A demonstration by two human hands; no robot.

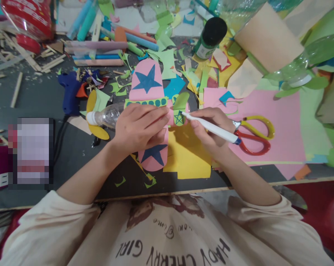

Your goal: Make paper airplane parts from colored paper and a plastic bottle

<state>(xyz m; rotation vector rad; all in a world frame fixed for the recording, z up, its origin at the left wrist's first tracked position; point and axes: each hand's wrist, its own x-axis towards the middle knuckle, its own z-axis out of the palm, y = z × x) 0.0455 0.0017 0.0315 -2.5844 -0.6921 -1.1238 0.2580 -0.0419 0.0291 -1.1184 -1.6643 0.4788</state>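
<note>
A toy plane made from a clear plastic bottle [107, 116] lies on the dark table, with pink paper wings [147, 83] bearing blue stars and a yellow propeller [91, 101] at its cap. My left hand [140, 125] presses down on the middle of the plane. My right hand [211, 129] holds a white marker pen [211, 127]. Its tip touches a green paper tail piece [179, 116] where a blue star outline is drawn.
Red-and-yellow scissors [252, 135] lie on pink paper to the right. A blue glue gun [69, 92] sits at the left, a green bottle with a black cap [209, 37] at the back. Yellow sheets [189, 155], paper scraps, markers and wooden sticks lie about.
</note>
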